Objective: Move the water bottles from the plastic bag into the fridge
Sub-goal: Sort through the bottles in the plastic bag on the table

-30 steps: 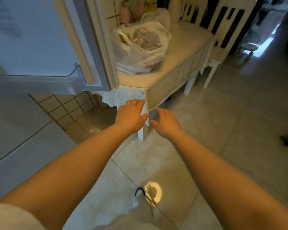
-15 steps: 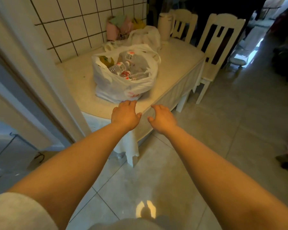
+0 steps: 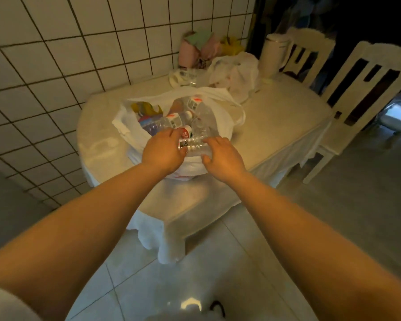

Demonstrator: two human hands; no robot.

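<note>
Both hands reach into the open plastic bag [image 3: 134,126] on the bench [image 3: 276,126]. The left hand [image 3: 163,151] curls its fingers onto one end of a clear water bottle [image 3: 195,144] lying crosswise at the bag's near edge; the right hand [image 3: 220,156] arches over its other end, fingers bent, though a firm grip cannot be told. At least three bottles lie in the bag. Two chairs [image 3: 366,89] stand at the bench's far side.

Both bare arms stretch forward, nearly parallel, converging at the hands. The left hand [image 3: 163,151] is palm down, fingers curled downward. The right hand [image 3: 221,156] sits just beside it, palm down, fingers bent and thumb spread inward.
</note>
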